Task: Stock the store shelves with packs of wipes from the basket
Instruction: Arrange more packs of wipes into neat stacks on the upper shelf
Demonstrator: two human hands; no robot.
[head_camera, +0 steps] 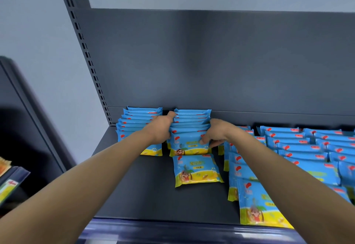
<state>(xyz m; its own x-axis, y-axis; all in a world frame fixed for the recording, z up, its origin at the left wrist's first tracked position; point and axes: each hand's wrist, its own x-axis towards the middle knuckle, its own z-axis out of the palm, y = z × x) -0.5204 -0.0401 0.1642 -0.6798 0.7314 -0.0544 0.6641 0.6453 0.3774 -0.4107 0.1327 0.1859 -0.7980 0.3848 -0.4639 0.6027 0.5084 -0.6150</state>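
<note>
blue-and-yellow wipe packs (196, 169), grey shelf (146, 190)

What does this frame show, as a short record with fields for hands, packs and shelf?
left hand: holds the left side of the middle row, thumb over its top
right hand: grips the same row's front right edge
loose pack: lies face up just in front of the middle row
left row: upright packs by the shelf's back left corner
right rows: several, running to the shelf front
shelf: dark grey

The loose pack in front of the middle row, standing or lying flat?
Lying flat: the loose pack shows its full printed face upward on the shelf.
</note>
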